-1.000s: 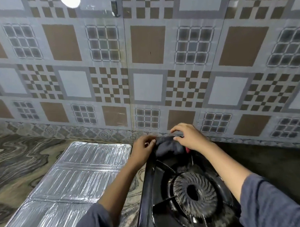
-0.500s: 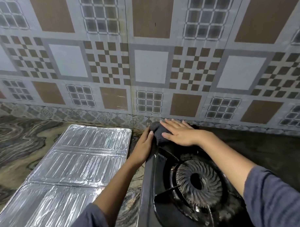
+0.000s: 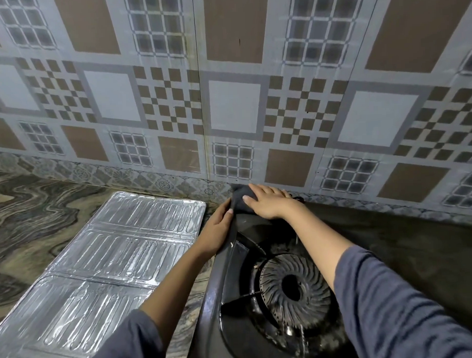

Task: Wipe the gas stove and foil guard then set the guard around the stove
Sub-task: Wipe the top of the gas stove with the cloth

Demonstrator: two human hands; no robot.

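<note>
A black gas stove (image 3: 222,291) with a round ribbed burner (image 3: 292,289) fills the lower middle. A dark grey cloth (image 3: 241,198) lies on its far left corner, close to the wall. My right hand (image 3: 270,204) presses flat on the cloth, fingers spread and pointing left. My left hand (image 3: 218,227) grips the stove's left rim, with its fingertips touching the cloth's edge. The silver foil guard (image 3: 112,263) lies flat and unfolded on the counter, left of the stove.
A patterned tiled wall (image 3: 235,106) rises right behind the stove. The marbled counter (image 3: 30,212) runs off to the left of the foil. A dark counter surface (image 3: 419,247) stretches to the right of the stove.
My right hand went from bunched fingers on the cloth to lying flat on it. The left hand slid down onto the stove's rim. The view tilted down and moved closer.
</note>
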